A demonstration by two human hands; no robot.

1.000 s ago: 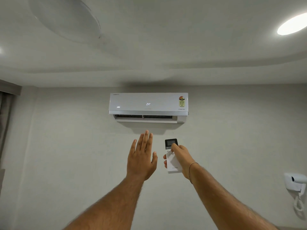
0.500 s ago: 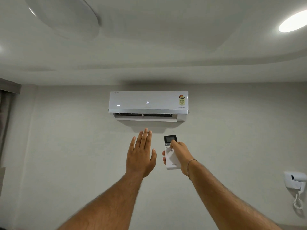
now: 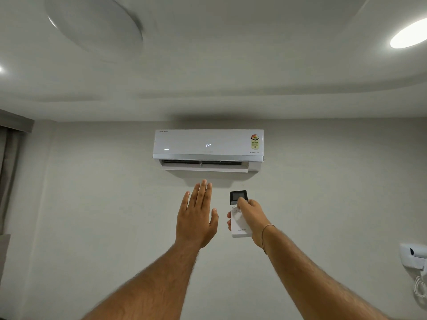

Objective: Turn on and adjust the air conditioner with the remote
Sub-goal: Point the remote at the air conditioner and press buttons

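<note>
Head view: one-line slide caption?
Right hand aims remote at air conditioner showing 24; left hand raised open below it.

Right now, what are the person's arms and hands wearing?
Nothing much! Both forearms are bare, with no sleeves showing, and both are hairy. The left hand wears no rings, watch or glove. The right hand has a thin dark string bracelet looped around its wrist.

Dim, even room — ceiling light glares upper right, edges bowed.
</note>
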